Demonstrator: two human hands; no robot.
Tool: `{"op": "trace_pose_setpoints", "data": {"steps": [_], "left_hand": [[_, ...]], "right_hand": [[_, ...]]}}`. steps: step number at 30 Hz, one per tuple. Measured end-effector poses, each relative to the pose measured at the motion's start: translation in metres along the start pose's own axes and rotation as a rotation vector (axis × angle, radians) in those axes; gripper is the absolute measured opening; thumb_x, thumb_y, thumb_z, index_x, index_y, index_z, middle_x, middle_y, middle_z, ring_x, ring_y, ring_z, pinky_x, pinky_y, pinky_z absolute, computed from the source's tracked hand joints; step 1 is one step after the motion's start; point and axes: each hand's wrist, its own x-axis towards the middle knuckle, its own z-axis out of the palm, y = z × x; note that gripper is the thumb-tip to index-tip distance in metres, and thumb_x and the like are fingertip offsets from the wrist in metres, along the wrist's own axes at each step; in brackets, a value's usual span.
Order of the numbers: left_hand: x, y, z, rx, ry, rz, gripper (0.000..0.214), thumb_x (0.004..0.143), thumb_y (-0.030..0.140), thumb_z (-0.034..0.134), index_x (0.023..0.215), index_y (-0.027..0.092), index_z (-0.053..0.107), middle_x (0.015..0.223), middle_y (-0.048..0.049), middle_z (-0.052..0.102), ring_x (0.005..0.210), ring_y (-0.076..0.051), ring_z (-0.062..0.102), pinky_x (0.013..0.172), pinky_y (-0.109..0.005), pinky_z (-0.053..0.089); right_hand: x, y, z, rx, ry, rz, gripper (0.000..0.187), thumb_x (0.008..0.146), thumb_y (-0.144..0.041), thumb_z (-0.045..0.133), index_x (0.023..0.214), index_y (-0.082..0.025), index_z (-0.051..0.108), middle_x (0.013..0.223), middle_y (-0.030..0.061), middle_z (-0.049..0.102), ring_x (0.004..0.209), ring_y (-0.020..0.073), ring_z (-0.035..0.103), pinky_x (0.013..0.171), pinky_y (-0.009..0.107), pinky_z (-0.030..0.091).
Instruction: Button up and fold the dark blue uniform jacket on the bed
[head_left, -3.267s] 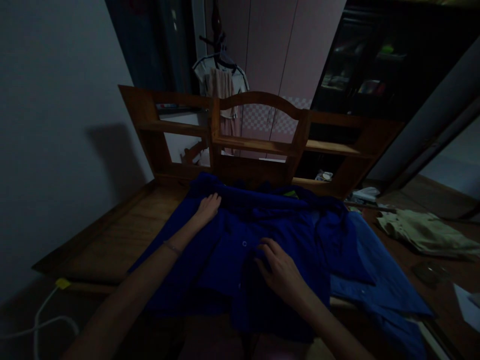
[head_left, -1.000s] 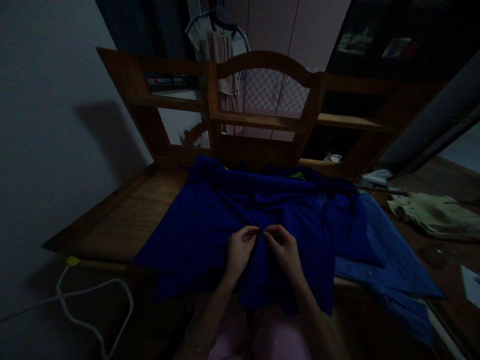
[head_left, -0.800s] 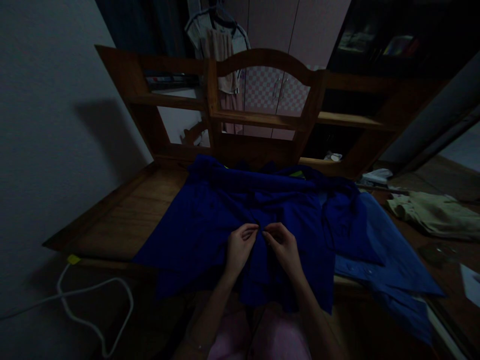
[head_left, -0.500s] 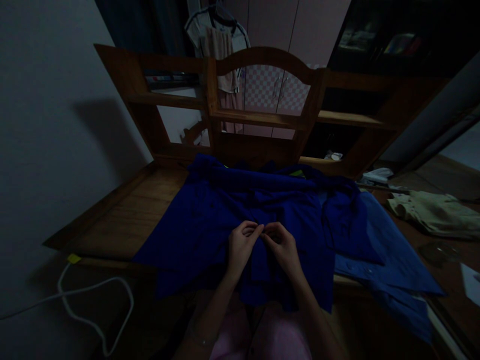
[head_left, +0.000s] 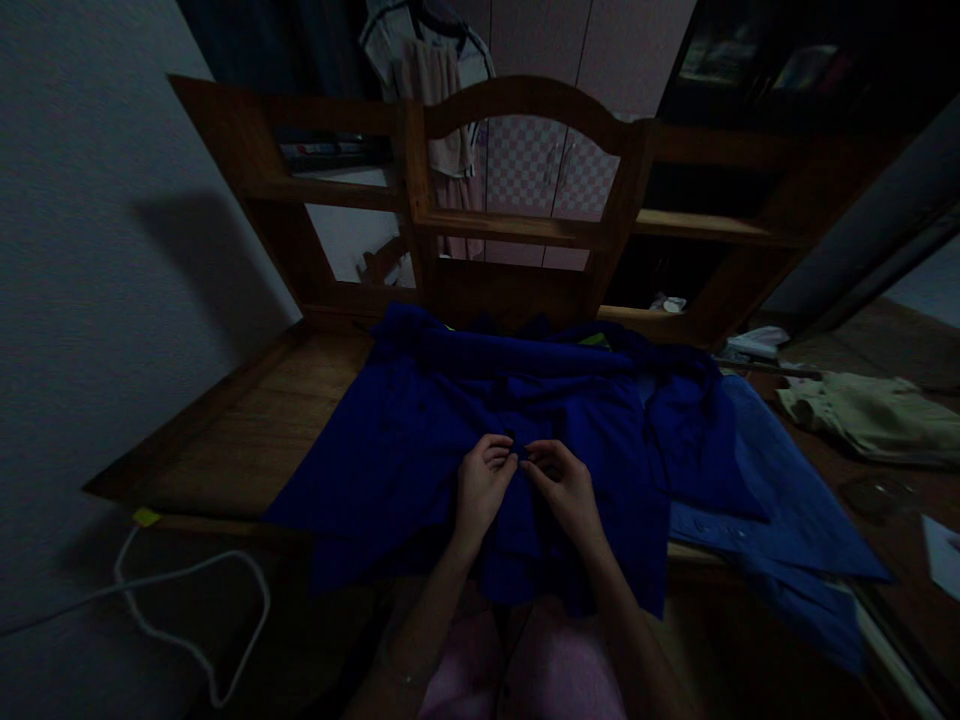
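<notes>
Blue shirt (head_left: 420,440): spread on the wooden desk (head_left: 247,440), near hem hanging over the edge. Our left hand (head_left: 480,485) and right hand (head_left: 566,490) meet at its front centre, fingertips pinching cloth. Lighter blue garment (head_left: 757,530) lies right. Risk: in dim light, we judge the pinch could slip.

Dim room: a pale wall (head_left: 90,250) at left, a wooden shelf frame (head_left: 525,200) behind the counter (head_left: 247,440), pink wardrobe doors (head_left: 592,50) beyond.
</notes>
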Motion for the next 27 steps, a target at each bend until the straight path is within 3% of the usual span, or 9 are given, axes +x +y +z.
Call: {"op": "trace_pose_setpoints", "data": {"steps": [15, 23, 27], "left_hand": [[0.000, -0.006, -0.005, -0.115, 0.001, 0.010, 0.027, 0.072, 0.025, 0.066, 0.097, 0.015, 0.059, 0.088, -0.0064, 0.067, 0.085, -0.016, 0.065, 0.079, -0.025, 0.050], [-0.002, -0.004, -0.005, -0.123, -0.022, 0.027, 0.024, 0.072, 0.022, 0.064, 0.095, 0.015, 0.058, 0.086, -0.0054, 0.067, 0.083, -0.015, 0.065, 0.077, -0.024, 0.049], [-0.002, -0.004, -0.006, -0.117, -0.037, 0.049, 0.023, 0.072, 0.018, 0.063, 0.094, 0.016, 0.058, 0.084, -0.0043, 0.066, 0.081, -0.014, 0.065, 0.075, -0.022, 0.049]], "right_hand": [[0.000, -0.001, -0.001, 0.086, 0.053, 0.085, 0.026, 0.080, -0.043, 0.060, 0.086, -0.017, 0.064, 0.074, 0.0042, 0.066, 0.067, 0.0166, 0.062, 0.061, 0.026, 0.049], [-0.002, -0.012, 0.000, 0.066, 0.057, 0.013, 0.029, 0.081, -0.042, 0.060, 0.097, -0.019, 0.063, 0.086, 0.0049, 0.067, 0.069, 0.0158, 0.062, 0.063, 0.025, 0.049], [-0.004, -0.011, 0.001, -0.018, 0.049, -0.003, 0.024, 0.083, -0.040, 0.057, 0.092, -0.019, 0.064, 0.081, 0.0044, 0.066, 0.071, 0.0172, 0.062, 0.062, 0.026, 0.048]]}}
